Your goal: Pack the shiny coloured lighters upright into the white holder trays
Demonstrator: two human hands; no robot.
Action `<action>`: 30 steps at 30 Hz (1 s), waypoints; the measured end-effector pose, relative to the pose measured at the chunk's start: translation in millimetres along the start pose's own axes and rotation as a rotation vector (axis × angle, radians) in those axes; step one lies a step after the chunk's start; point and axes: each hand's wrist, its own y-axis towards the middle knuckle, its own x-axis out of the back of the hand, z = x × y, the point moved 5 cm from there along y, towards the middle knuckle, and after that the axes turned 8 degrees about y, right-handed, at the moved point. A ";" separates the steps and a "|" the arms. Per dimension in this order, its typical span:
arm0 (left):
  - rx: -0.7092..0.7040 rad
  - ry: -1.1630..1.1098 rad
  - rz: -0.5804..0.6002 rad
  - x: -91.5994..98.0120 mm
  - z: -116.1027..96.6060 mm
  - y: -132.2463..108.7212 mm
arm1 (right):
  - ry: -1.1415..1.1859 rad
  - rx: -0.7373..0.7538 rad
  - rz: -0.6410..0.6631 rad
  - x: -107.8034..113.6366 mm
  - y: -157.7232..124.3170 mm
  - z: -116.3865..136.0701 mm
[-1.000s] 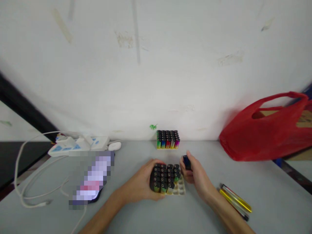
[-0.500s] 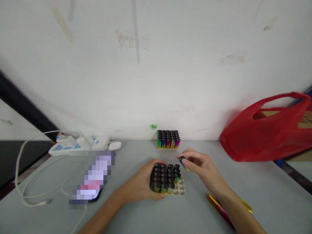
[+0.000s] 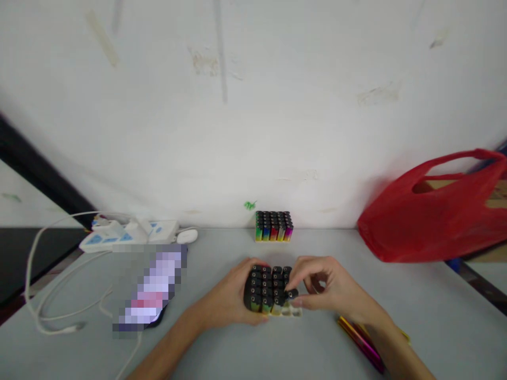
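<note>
My left hand [image 3: 229,295] is wrapped round the left side of a pale tray [image 3: 295,312] with holes, filled with several rows of black-topped lighters [image 3: 266,285]. The lighters stand upright; bare sockets show at the tray's near right corner. Between the thumb and fingers of my right hand [image 3: 328,285] is a lighter [image 3: 292,293], its black top showing at the tray's right-hand column. My fingers hide most of its body, so I cannot tell how deep it sits.
A second block of colourful lighters [image 3: 273,227] stands by the wall. Loose shiny lighters [image 3: 362,343] lie under my right forearm. A red plastic bag [image 3: 431,216] is at right; a phone [image 3: 154,290], power strip [image 3: 130,235] and white cable [image 3: 29,274] are at left.
My right hand has moved left and toward me with the lighter, from beside the tray to over its right-hand column. My left hand keeps its hold on the tray.
</note>
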 end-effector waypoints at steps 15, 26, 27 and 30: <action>-0.010 0.012 0.000 0.2 0.5 0.5 | -0.079 0.075 -0.065 4.0 4.0 -2.4; -0.029 0.019 0.002 0.7 -2.5 0.0 | -0.221 0.126 -0.106 -2.7 4.0 2.1; -0.036 0.021 0.001 0.8 -2.6 0.2 | -0.233 0.128 -0.095 -2.9 3.6 1.8; -0.046 0.031 -0.001 1.1 -1.6 0.7 | -0.271 0.127 -0.071 -2.3 1.8 3.4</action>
